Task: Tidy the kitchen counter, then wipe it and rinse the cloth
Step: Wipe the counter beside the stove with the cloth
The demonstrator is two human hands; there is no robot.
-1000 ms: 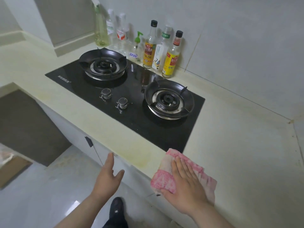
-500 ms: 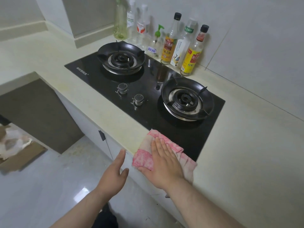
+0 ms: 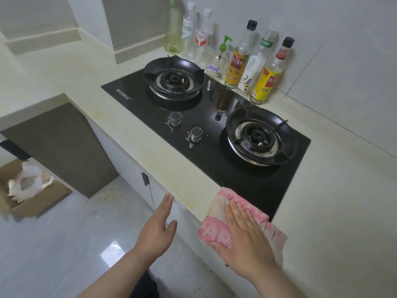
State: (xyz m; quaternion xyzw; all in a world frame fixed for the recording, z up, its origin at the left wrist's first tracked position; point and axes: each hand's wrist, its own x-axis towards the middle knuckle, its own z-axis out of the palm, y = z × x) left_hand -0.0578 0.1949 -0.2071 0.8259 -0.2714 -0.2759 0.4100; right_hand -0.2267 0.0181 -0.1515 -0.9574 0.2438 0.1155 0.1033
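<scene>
**Pink cloth being pressed flat at the front of the tabletop**

Pink and white, the cloth (image 3: 214, 230) is lying on the front strip of the pale tabletop (image 3: 137, 134), with its far edge meeting the near corner of the black glass hob (image 3: 247, 181). The right grip (image 3: 247, 233) is pressing down on it with a flat palm and straight fingers held close together, released rather than clenched. Crumpled folds of cloth are showing on both sides of the palm. The left grip (image 3: 156, 229) is hovering in front of the tabletop's edge, above the grey floor (image 3: 64, 244). It is released too, with fingers straight, thumb spread, and nothing in it. Its fingertips are sitting just beside the edge; whether they are touching it cannot be told.

On the hob, two burners are sitting under black pan supports, one far (image 3: 174, 77) and one near (image 3: 257, 136). Two metal knobs (image 3: 175, 118) are standing between them and the front edge. Bottles (image 3: 236, 65) are standing upright in a row against the tiled wall behind the hob, among them a green pump bottle (image 3: 223, 54) and several with yellow labels. A cardboard box (image 3: 34, 198) holding crumpled white material is lying on the floor to the left.
</scene>
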